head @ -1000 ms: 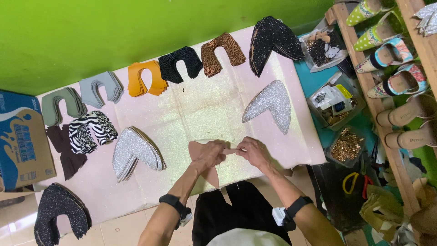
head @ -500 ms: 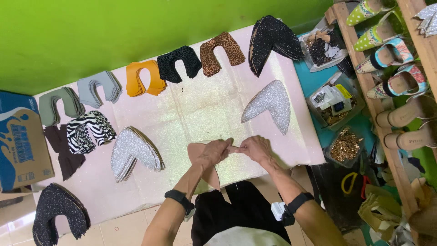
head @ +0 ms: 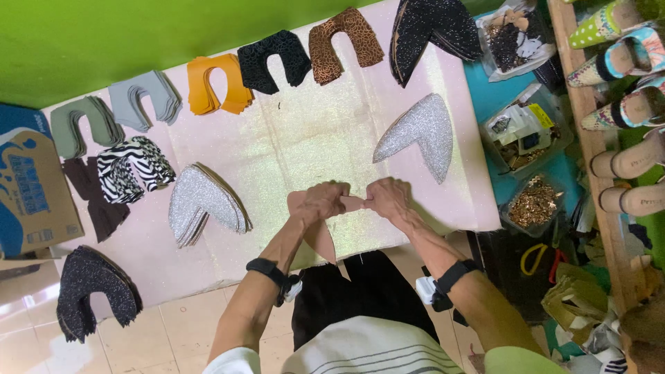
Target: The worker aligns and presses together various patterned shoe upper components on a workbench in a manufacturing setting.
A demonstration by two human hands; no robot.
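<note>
Both hands meet over the near middle of a pale pink work table (head: 291, 138). My left hand (head: 320, 202) and my right hand (head: 388, 199) pinch a tan, V-shaped shoe-upper piece (head: 324, 239) between them; one leg of it hangs down past the table's front edge. A stack of silver glitter uppers (head: 204, 204) lies to the left of my hands. A single silver glitter upper (head: 419, 135) lies up and to the right.
Stacks of cut uppers ring the table: grey (head: 142, 97), sage (head: 76, 125), orange (head: 218, 83), black (head: 273, 59), brown patterned (head: 343, 41), black glitter (head: 433, 28), zebra (head: 131, 166). A cardboard box (head: 31, 194) stands left. Trays of small hardware (head: 533, 201) and a shoe rack (head: 627, 104) stand right.
My hands have stayed together on the tan piece, shifting only slightly. Everything else on the table is where it was.
</note>
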